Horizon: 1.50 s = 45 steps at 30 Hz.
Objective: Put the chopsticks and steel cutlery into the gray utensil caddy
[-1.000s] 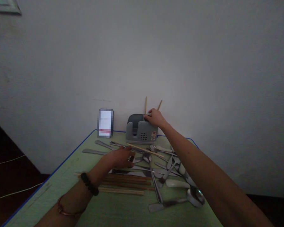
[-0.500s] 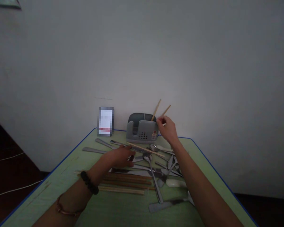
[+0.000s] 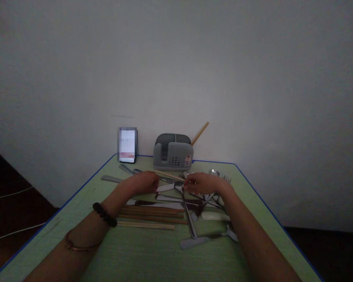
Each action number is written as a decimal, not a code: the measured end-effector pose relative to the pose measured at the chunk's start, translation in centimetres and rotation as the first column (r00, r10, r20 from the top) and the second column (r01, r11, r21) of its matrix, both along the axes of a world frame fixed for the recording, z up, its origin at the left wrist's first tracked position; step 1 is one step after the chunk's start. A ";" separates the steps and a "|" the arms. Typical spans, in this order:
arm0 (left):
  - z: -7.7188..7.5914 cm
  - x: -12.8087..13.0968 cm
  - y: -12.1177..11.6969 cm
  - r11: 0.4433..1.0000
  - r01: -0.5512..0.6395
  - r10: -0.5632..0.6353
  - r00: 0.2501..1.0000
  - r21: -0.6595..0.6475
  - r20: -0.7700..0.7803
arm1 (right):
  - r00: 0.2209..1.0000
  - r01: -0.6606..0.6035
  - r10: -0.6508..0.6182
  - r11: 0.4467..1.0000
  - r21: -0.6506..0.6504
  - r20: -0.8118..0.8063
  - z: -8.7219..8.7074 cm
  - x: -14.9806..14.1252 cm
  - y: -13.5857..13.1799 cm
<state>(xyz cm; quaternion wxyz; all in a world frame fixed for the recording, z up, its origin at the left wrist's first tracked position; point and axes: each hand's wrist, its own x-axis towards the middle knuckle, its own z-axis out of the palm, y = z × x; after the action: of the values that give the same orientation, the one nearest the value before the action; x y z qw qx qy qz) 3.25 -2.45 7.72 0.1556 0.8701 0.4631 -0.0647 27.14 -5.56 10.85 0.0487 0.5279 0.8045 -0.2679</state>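
My left hand point(image 3: 145, 183) hovers low over the cutlery with its fingers curled down; their tips are mostly hidden. Beside it lies a flat metal handle point(image 3: 166, 188). My right hand point(image 3: 202, 183) has its fingers bent and a little apart over the middle of the pile. A light chopstick point(image 3: 169, 175) reaches under or beside these fingers; I cannot tell whether they touch it. Just left of them is a metal spoon point(image 3: 188, 215). Behind the pile stands a grey cutlery holder point(image 3: 181, 156), with chopsticks point(image 3: 200, 133) leaning out on its right.
Several brown chopsticks point(image 3: 153, 216) and light chopsticks point(image 3: 147, 225) lie in front of my left hand. A white-handled utensil point(image 3: 214, 216) and a metal utensil point(image 3: 194, 242) lie nearer my right forearm. A phone point(image 3: 127, 145) stands against the wall behind the green table point(image 3: 153, 258).
My right hand has let go of the chopstick at the holder and come down to the cutlery. That chopstick now leans beside the other. My left hand stays low, its fingers more curled.
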 end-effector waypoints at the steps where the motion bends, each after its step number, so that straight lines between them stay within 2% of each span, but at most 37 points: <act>1: 0.0 0.1 -0.1 1.000 0.006 -0.006 1.000 -0.007 -0.002 | 1.000 0.002 -0.002 1.000 0.021 0.025 0.1 -0.3 -0.1; 4: 0.4 0.0 -0.3 0.999 -0.002 0.001 1.000 -0.037 -0.011 | 0.994 -0.005 0.001 0.999 0.034 0.106 0.2 -1.2 -0.4; 9: 1.7 -1.1 -0.4 1.000 -0.018 0.018 1.000 -0.012 0.010 | 0.971 -0.066 0.077 0.996 -0.053 0.228 0.2 -2.8 -1.1; 13: 2.7 -1.2 -0.9 0.993 0.002 -0.004 1.000 -0.122 -0.012 | 0.972 -0.150 0.161 0.986 -0.074 0.170 -0.2 -4.5 -1.9; 15: 3.0 -0.7 -1.5 0.983 0.009 -0.017 0.999 -0.183 -0.041 | 0.966 -0.163 0.173 0.984 -0.067 0.193 -0.3 -5.2 -2.4; 21: 2.9 0.7 -2.6 0.959 0.012 -0.035 0.996 -0.282 -0.076 | 0.916 -0.117 0.093 0.992 0.038 0.391 0.3 -6.2 -3.3; 26: 2.7 0.7 -2.5 0.971 0.036 -0.061 0.993 -0.238 -0.099 | 0.893 -0.118 0.083 0.992 0.054 0.442 0.6 -6.1 -3.4; 29: 2.7 0.4 -2.3 0.963 0.015 -0.038 0.996 -0.268 -0.080 | 0.891 -0.127 0.079 0.989 0.079 0.448 0.3 -6.1 -3.4; 32: 2.8 0.3 -2.2 0.956 0.008 -0.028 0.998 -0.293 -0.063 | 0.892 -0.124 0.076 0.989 0.080 0.446 0.3 -6.0 -3.4; 35: 2.8 0.5 -2.3 0.956 0.030 -0.046 0.998 -0.292 -0.050 | 0.905 -0.126 0.114 0.992 0.003 0.410 0.8 -5.4 -3.1; 38: 2.9 0.8 -2.6 0.959 0.047 -0.064 0.997 -0.280 -0.053 | 0.940 -0.138 0.149 0.989 -0.058 0.307 1.5 -4.1 -2.3; 42: 3.2 1.1 -2.9 0.964 0.095 -0.101 0.995 -0.247 -0.013 | 0.976 -0.177 0.176 0.984 -0.007 0.127 2.2 -1.7 -1.3; 45: 3.5 1.1 -2.9 0.955 0.137 -0.120 0.990 -0.263 0.079 | 0.990 -0.128 0.129 0.992 -0.022 0.055 2.8 -0.3 -1.1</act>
<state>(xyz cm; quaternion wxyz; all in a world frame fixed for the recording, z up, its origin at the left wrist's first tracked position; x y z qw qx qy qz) 4.31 -5.33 11.22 0.2813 0.8710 0.3876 -0.1095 26.86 -6.63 13.62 0.0936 0.4820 0.8325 -0.2567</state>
